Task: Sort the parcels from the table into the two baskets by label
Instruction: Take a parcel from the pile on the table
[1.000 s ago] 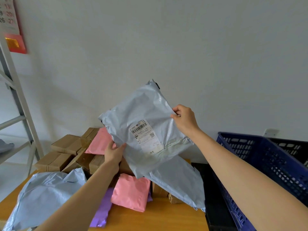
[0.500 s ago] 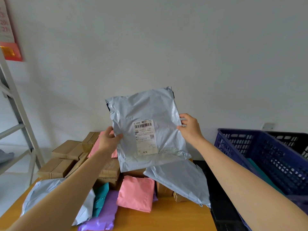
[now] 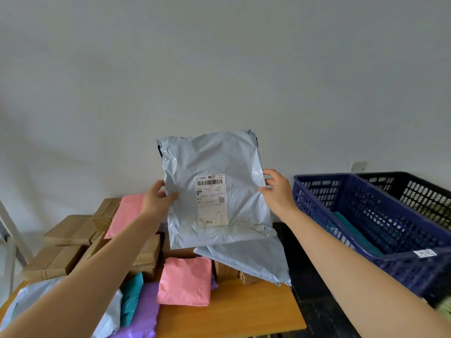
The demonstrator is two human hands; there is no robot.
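I hold a grey plastic mailer parcel (image 3: 214, 162) upright in the air above the table, its white barcode label (image 3: 211, 200) facing me. My left hand (image 3: 156, 200) pinches its left edge and my right hand (image 3: 277, 191) grips its right edge. To the right stand a blue basket (image 3: 366, 189) with a teal parcel inside and a black basket (image 3: 415, 191) behind it. More parcels lie on the wooden table (image 3: 244, 318) below.
On the table are brown cardboard boxes (image 3: 68, 230), pink mailers (image 3: 185, 280), another grey mailer (image 3: 253, 259), a purple mailer (image 3: 144, 311) and a teal one (image 3: 130, 296). A metal ladder leg (image 3: 12, 230) stands at the far left. A white wall is behind.
The grey parcel has turned from tilted to upright with its label square to me. My left hand has risen from its bottom corner to its left edge. The view has shifted right.
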